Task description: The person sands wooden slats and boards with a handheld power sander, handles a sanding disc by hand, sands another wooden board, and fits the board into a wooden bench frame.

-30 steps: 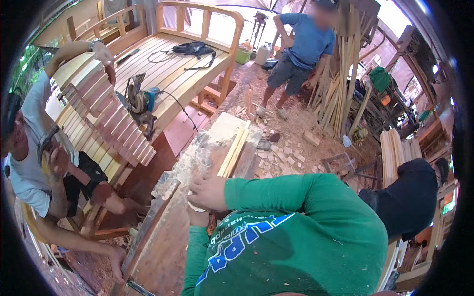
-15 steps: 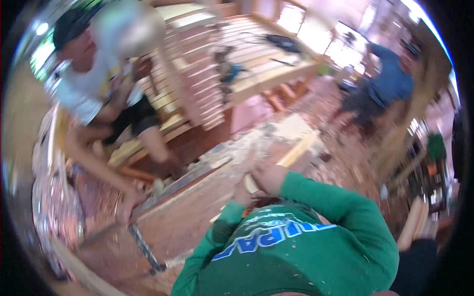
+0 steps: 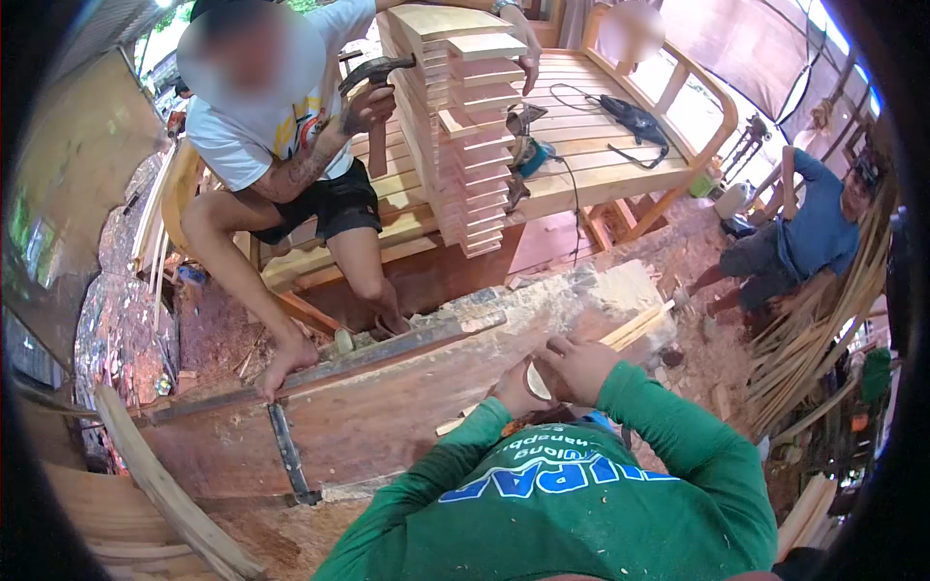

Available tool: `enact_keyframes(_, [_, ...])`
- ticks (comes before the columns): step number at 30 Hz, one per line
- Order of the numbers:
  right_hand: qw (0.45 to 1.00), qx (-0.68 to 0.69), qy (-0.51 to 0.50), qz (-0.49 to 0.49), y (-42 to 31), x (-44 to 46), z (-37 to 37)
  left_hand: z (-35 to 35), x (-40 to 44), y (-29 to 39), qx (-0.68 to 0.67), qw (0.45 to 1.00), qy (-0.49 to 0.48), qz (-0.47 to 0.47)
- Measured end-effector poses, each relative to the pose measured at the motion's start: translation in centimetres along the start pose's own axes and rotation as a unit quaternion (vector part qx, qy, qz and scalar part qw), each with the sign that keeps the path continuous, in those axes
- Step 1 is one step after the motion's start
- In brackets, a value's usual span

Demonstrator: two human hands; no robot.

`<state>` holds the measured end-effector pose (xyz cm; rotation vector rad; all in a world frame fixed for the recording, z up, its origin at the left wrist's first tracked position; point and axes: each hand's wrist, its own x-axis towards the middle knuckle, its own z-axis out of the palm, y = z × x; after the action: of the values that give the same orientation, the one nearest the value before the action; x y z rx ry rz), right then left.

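Close to my chest, my left hand [image 3: 521, 389] and my right hand [image 3: 578, 368] are closed round a small round object with a pale flat face [image 3: 538, 381]. Its full shape is hidden by my fingers. Both hands are above the near edge of the dusty wooden workbench [image 3: 387, 416]. Thin pale wood strips [image 3: 637, 326] lie on the bench just beyond my right hand. A shorter strip end [image 3: 449, 426] shows to the left of my left wrist.
Across the bench a co-worker [image 3: 281, 145] sits holding a hammer [image 3: 376, 73] beside a slatted wood piece [image 3: 465, 145]. A power saw [image 3: 528, 155] rests on a slatted bed [image 3: 620, 174]. A person in blue [image 3: 814, 208] stands at right. A metal bar [image 3: 288, 450] crosses the bench.
The view has swung left, so the bench, bed and people appear farther right. My hands remain together round the small object. The co-worker's hammer hand is raised beside the slatted piece.
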<state>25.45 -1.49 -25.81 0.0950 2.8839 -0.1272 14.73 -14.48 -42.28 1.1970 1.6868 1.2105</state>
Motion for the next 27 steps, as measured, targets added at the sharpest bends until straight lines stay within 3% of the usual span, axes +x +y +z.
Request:
enact_keyframes(3, [0.998, 0.043, -0.028, 0.032, -1.1, 0.0, -1.9, -0.2, 0.5, -0.3, -0.026, 0.999, -0.028, -0.011])
enact_keyframes(6, [0.982, 0.054, -0.112, 0.139, -2.0, 0.2, -3.1, 0.7, 0.5, -1.7, -0.056, 0.998, 0.015, 0.0])
enact_keyframes(9, [0.993, 0.015, 0.115, -0.028, -0.7, -0.8, -1.0, -0.2, -0.1, 0.3, -0.119, 0.993, 0.019, 0.017])
enact_keyframes(12, [0.974, 0.025, 0.149, -0.169, 0.6, 1.1, 0.3, 1.2, 0.5, -1.6, -0.021, 0.998, 0.0, 0.056])
enact_keyframes(19, [0.979, 0.094, 0.17, -0.054, -0.6, 2.9, 3.5, 2.7, 0.8, -7.8, -0.047, 0.998, -0.023, -0.019])
enact_keyframes(27, [0.963, 0.092, 0.252, 0.029, -2.1, 2.7, 5.1, 2.0, 0.5, -6.3, -0.034, 0.999, 0.011, -0.001])
